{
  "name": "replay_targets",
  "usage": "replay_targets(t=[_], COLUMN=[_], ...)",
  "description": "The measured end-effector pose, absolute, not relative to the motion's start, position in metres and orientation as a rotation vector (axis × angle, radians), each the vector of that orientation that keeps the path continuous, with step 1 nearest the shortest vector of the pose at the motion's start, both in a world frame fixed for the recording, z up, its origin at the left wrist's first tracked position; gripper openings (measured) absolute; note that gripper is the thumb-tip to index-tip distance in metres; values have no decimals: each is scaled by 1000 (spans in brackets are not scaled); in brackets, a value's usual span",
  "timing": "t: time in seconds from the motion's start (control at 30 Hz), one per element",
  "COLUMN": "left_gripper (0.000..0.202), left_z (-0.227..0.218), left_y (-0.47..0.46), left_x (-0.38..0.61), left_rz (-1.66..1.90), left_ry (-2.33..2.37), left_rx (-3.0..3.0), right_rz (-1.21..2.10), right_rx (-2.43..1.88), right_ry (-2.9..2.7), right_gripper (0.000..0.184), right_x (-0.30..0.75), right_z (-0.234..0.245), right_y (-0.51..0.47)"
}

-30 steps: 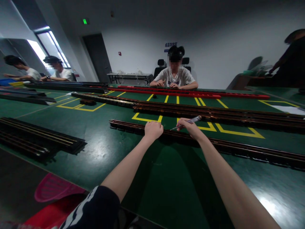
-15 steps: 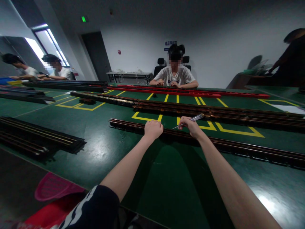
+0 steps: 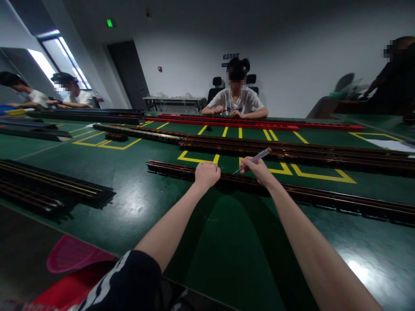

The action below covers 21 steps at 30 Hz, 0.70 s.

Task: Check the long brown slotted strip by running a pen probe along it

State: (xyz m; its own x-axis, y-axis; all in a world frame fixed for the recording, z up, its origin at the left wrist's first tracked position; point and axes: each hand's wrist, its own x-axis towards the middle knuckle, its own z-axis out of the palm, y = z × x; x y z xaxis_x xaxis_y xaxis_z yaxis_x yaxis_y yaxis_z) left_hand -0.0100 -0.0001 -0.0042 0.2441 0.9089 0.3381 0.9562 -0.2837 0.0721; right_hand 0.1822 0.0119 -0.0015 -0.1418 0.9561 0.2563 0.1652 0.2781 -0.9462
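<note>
A long dark brown rail (image 3: 324, 199) lies across the green table (image 3: 136, 203) in front of me. My left hand (image 3: 207, 173) rests on the rail with its fingers curled over it, closed. Just to its right, my right hand (image 3: 257, 169) is closed on a thin clear-handled screwdriver (image 3: 256, 157). The tool's tip points down and left toward the rail between my two hands; its handle sticks up to the right.
More long dark rails (image 3: 292, 151) and a red rail (image 3: 253, 125) lie farther back over yellow floor-style markings. A stack of black rails (image 3: 48, 188) sits at the left. A person sits opposite; others work at the left and far right. A pink object (image 3: 74, 259) lies below the table edge.
My hands have stayed on the rail. The screwdriver's handle has tilted slightly higher, and the view has shifted a little.
</note>
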Motion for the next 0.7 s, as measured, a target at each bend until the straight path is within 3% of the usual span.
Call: replay_targets(t=[0.23, 0.7], left_gripper=[36, 35], left_z=[-1, -8], left_y=[-6, -18], left_x=[-9, 5], left_rz=[-507, -597], left_ry=[-1741, -1640], left_rx=[-2381, -2417], right_rz=[827, 736], right_rx=[-1207, -1290], right_ry=[-1557, -1523], right_gripper=[41, 37], right_x=[181, 191], right_z=[-3, -1], right_y=[10, -1])
